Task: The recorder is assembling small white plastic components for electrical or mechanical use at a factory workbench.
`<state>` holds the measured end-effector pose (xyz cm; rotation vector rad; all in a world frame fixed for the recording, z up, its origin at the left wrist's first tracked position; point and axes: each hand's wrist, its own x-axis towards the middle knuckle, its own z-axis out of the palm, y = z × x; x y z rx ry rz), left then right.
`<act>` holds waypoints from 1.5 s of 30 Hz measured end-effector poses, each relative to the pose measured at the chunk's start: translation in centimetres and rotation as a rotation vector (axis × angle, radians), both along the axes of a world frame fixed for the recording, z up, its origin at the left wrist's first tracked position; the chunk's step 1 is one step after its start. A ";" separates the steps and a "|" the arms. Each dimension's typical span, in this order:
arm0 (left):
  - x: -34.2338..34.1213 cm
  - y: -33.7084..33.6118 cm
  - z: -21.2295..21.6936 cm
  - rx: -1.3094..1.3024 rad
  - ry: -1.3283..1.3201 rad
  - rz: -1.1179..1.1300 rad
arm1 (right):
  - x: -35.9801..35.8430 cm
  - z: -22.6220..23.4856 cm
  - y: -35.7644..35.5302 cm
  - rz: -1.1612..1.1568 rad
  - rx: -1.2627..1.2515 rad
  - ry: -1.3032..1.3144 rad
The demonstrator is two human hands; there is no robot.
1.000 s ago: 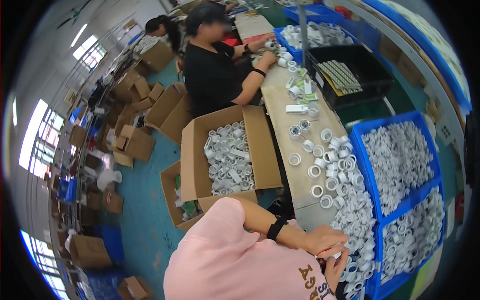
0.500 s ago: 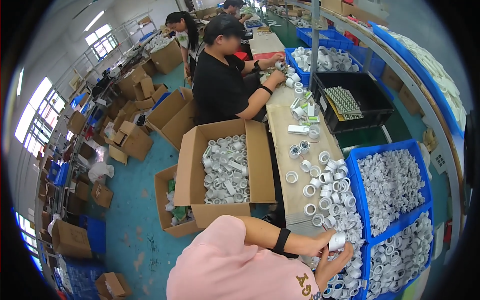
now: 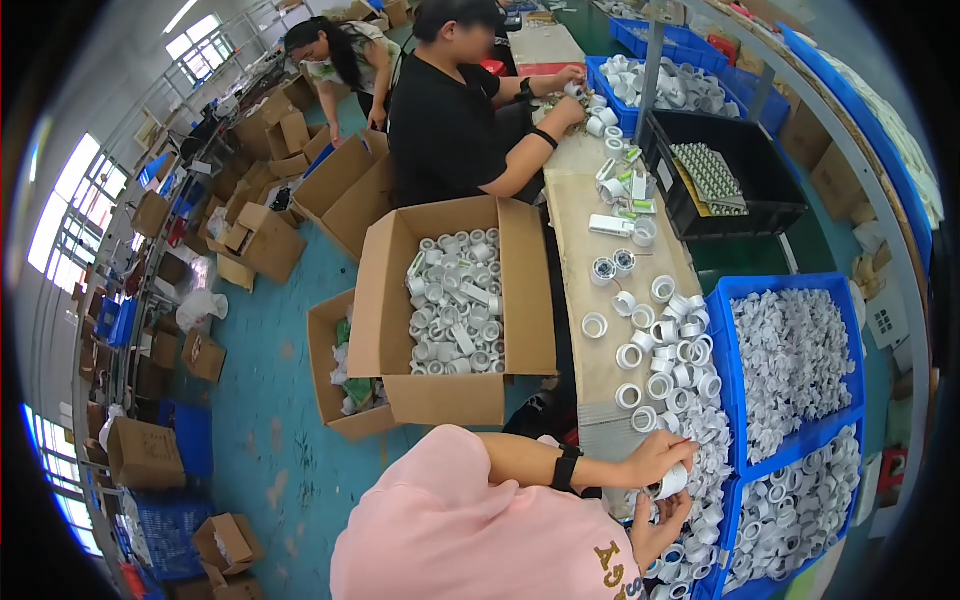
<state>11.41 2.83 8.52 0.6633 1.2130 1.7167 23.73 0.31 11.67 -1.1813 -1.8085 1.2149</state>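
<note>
A short white plastic cylinder (image 3: 668, 482) is over the near part of the desk (image 3: 580, 240), low and right of centre. The left hand (image 3: 658, 457), black band (image 3: 567, 467) at its wrist, has its fingers bent down around the cylinder from 11 o'clock, gripping it. The right hand (image 3: 660, 527) is at 6 o'clock, half open with fingers curved toward the piece; I cannot tell whether it also grips.

Small white parts (image 3: 708, 440) heap up just beside the hands at 1 o'clock, and loose white rings (image 3: 629, 356) stand and lie at 12. A blue crate of white rings (image 3: 731, 520) is at 3 o'clock, another of small white pieces (image 3: 790, 283) at 1:30. At 10 o'clock an open cardboard box (image 3: 530, 310) holds many white fittings (image 3: 455, 300).

Farther out, a black crate (image 3: 720, 222) sits at 12 o'clock, and a co-worker in black (image 3: 450, 130) works at 11.
</note>
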 end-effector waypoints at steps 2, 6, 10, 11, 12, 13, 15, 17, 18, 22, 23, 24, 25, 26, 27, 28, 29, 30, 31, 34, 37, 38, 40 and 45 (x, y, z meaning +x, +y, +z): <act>-0.6 0.0 0.7 -0.009 0.033 -0.016 | 0.1 -0.3 0.1 0.026 0.002 -0.029; -0.8 0.4 0.5 -0.007 -0.011 -0.083 | -0.6 0.5 0.1 -0.002 0.058 -0.036; -0.9 0.5 0.5 0.037 -0.082 -0.040 | -1.1 1.1 0.4 -0.010 0.203 -0.195; -0.9 0.5 0.4 0.048 -0.095 -0.042 | -1.3 1.2 0.4 -0.009 0.253 -0.209; -0.9 0.6 -0.1 0.047 -0.097 -0.050 | -1.6 1.1 0.5 -0.016 0.251 -0.212; -0.8 0.8 -1.2 -0.045 -0.145 -0.085 | -1.9 0.8 0.7 -0.048 0.193 -0.216; -0.7 1.6 -5.2 -0.224 -0.061 -0.163 | -1.6 -1.1 1.0 -0.082 0.151 -0.238; -1.9 0.2 -3.5 -0.335 -0.289 -0.430 | -1.4 -2.2 1.7 -0.119 0.214 -0.308; -3.0 -1.2 -2.6 -0.448 -0.522 -0.673 | -1.1 -2.7 1.6 -0.131 0.278 -0.380; -7.4 -5.2 -4.5 -0.503 -0.452 -0.581 | -1.7 -2.7 0.8 0.144 0.046 -0.275; -9.0 -5.3 -4.9 -0.592 -0.233 -0.459 | -1.0 -2.7 0.3 0.105 0.032 -0.294; -10.8 -5.6 -7.0 -0.644 0.043 -0.369 | -0.2 -3.2 -0.1 0.077 -0.027 -0.273; -13.2 -6.2 -10.6 -0.600 0.455 -0.257 | 0.5 -3.5 -0.2 0.057 -0.080 -0.249; -15.4 -6.5 -12.9 -0.527 0.862 -0.132 | 1.4 -4.0 -0.2 0.035 -0.085 -0.256; -16.5 -6.1 -12.1 -0.564 0.996 -0.027 | 3.0 -4.8 -0.6 -0.058 -0.168 -0.276; -17.5 -5.7 -11.1 -0.605 1.131 0.102 | 3.9 -5.2 -0.9 -0.132 -0.247 -0.286; -18.2 -5.1 -11.3 -0.601 1.133 0.092 | 4.4 -5.0 -1.2 -0.178 -0.241 -0.260; -18.9 -4.7 -11.6 -0.572 1.147 0.134 | 4.7 -4.9 -1.5 -0.187 -0.244 -0.258; -19.6 -4.3 -11.7 -0.542 1.161 0.177 | 5.1 -4.8 -1.8 -0.199 -0.233 -0.269; -22.5 -3.7 -11.3 -0.585 1.093 0.325 | 6.4 -4.9 -2.7 -0.223 -0.228 -0.265; -26.5 -3.4 -10.4 -0.709 0.971 0.317 | 7.0 -4.3 -3.6 -0.327 -0.310 -0.279; -27.6 -3.1 -10.8 -0.710 0.976 0.311 | 7.1 -4.4 -3.6 -0.332 -0.315 -0.276; -29.8 -2.6 -13.1 -0.688 1.103 0.337 | 6.7 -4.5 -3.8 -0.340 -0.342 -0.329; -31.5 -0.2 -17.7 -0.631 0.866 0.209 | 6.3 -3.9 -3.1 -0.347 -0.232 -0.312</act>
